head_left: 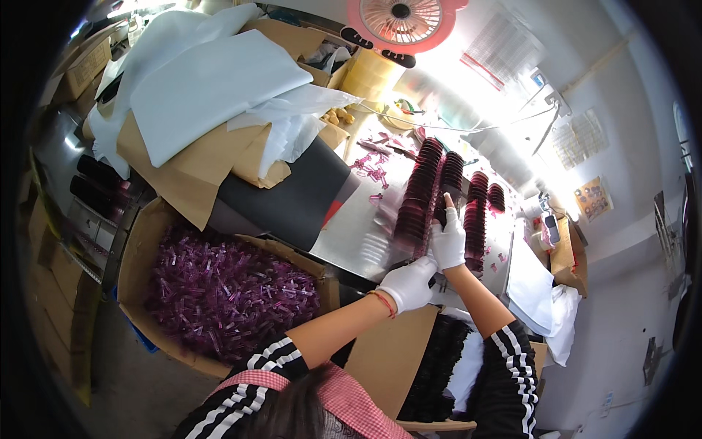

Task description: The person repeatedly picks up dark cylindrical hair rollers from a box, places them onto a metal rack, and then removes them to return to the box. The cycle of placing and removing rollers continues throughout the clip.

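Observation:
Rows of dark red, lens-like discs (420, 196) stand packed on edge on the metal worktop (351, 245). At the near end of the middle rows is my right hand (449, 241), in a white glove with bare fingertips. Its index finger points up along a shorter row (452, 174), and its fingers are around some dark lenses there. My left hand (409, 285), also white-gloved, is curled just below and left of it, touching it. Something small and dark shows by its fingertips, too hidden to name. Another row of dark red lenses (474, 223) stands right of my hands.
A carton (139, 263) full of purple clear plastic pieces (234, 293) stands at the left. White sheets (219, 88) and brown paper (175, 164) are heaped behind it. Loose pink pieces (373, 170) lie on the worktop. A pink fan (401, 11) is at the back; an open carton (567, 256) is at the right.

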`<state>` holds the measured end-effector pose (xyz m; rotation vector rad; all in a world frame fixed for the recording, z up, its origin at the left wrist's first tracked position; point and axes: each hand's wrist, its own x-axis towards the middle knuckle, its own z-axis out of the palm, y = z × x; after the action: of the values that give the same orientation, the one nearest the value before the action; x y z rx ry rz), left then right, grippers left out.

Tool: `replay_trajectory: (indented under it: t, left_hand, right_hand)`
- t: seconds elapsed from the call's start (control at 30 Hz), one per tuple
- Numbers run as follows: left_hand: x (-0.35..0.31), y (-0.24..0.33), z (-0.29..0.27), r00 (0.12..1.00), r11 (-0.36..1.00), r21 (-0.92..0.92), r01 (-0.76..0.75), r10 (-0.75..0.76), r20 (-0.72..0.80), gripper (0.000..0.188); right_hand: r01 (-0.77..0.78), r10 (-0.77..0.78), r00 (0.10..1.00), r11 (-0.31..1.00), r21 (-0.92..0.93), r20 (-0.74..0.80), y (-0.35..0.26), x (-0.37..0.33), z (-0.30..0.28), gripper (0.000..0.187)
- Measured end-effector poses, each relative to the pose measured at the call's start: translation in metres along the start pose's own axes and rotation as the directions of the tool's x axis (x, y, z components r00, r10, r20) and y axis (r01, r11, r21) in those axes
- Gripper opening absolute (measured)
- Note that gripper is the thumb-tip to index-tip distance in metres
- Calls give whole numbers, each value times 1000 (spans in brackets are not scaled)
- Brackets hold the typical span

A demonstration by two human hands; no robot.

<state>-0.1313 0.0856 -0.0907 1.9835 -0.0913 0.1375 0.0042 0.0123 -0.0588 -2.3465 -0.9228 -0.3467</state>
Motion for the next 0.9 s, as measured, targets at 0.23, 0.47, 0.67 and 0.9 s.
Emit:
replay_trajectory:
  t: [0.23, 0.47, 0.67, 0.9]
  left_hand:
    - [7, 3, -3, 995, 995, 28, 96, -94, -37, 39]
    - [6, 17, -13, 979, 844, -504, 183, -202, 18, 50]
    - [5, 40, -1, 948, -232, -973, -1, -310, 73, 34]
    - [6, 41, -4, 946, 430, -877, 214, -315, 76, 11]
  right_hand:
    - [229, -242, 970, 944, -239, -25, 14, 11, 19, 63]
    - [212, -220, 953, 975, -61, -209, -7, 22, -38, 40]
    - [92, -116, 968, 989, 114, 224, -67, -60, -84, 47]
    - [-229, 215, 973, 882, 413, 80, 10, 6, -71, 40]
